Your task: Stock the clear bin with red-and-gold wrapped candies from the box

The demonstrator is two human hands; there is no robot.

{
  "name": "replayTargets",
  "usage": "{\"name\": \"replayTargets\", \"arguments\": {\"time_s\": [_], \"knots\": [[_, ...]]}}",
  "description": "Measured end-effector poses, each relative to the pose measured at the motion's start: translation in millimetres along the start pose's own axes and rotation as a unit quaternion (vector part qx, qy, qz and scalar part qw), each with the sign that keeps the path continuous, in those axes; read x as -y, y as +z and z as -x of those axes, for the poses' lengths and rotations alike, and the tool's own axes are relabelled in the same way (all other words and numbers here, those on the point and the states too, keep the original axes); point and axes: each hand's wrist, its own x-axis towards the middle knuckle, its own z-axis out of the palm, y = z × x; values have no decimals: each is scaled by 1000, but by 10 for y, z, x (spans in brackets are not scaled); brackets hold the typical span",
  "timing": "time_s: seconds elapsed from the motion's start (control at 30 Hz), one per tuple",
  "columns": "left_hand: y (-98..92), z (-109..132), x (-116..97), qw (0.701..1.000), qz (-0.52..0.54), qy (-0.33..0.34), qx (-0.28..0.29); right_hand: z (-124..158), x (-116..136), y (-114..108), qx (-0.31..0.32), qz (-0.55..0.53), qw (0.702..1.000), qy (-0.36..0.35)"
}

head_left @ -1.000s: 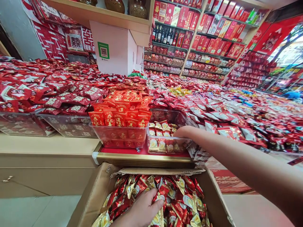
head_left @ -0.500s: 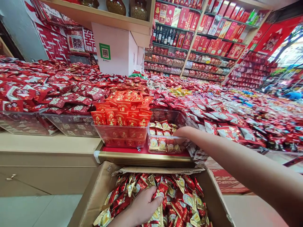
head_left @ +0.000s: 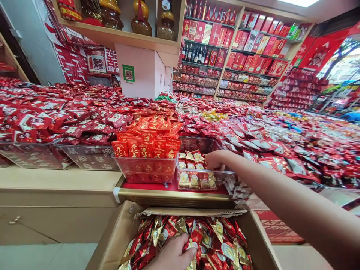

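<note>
Left fingers (head_left: 182, 239): on candies (head_left: 215, 243) in carton (head_left: 111, 240) | Right fingers (head_left: 210, 162): inside tub (head_left: 206, 144); more candies (head_left: 198, 156) to their left, tub of packets (head_left: 144, 170) farther left | Beyond both: shelves (head_left: 229, 53) holding bottles (head_left: 193, 53)

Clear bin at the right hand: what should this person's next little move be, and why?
Perhaps lift a packet with the left hand toward the right hand. The left hand rests among loose packets in the cardboard box, while the right hand is in the clear bin, where similar packets sit in rows that seem to leave room behind.
</note>
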Motion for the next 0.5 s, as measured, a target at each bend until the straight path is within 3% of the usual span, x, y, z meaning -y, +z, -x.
{"name": "replayTargets", "arguments": {"time_s": [0.17,0.5], "knots": [[-12,-20,0,1000,0,5,12,0,111,-77,-111,-9,992,-65],[5,-57,59,999,-26,-15,11,-107,223,-22,-122,21,985,-120]]}}
